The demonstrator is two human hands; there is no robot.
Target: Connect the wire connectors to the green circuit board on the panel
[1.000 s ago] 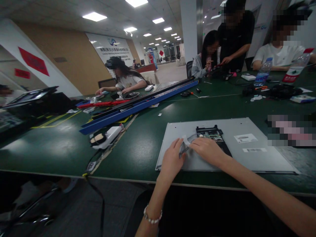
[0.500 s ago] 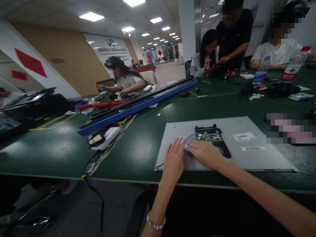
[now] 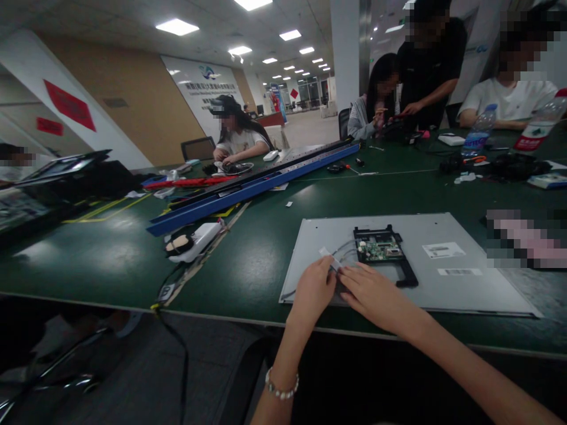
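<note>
A flat grey metal panel lies on the green table, with a black plastic frame on it. Inside that frame sits a green circuit board, and thin grey cables run from it to the left. A whitish strip, perhaps tape, crosses the cables. My left hand is closed, thumb and fingers pinching the strip near its left side. My right hand is open, its fingers stretched out over the panel with the tips beside the strip. Part of the cables is hidden under my hands.
Long blue rails lie diagonally across the table, with a white power strip before them. Two bottles stand at the back right. A pink-and-black item, blurred, is right of the panel. Several people sit or stand around the table.
My left hand's fingers have gone from stretched out to curled around the strip. My right hand's fingers have flattened and moved slightly down. The view has shifted a little left.
</note>
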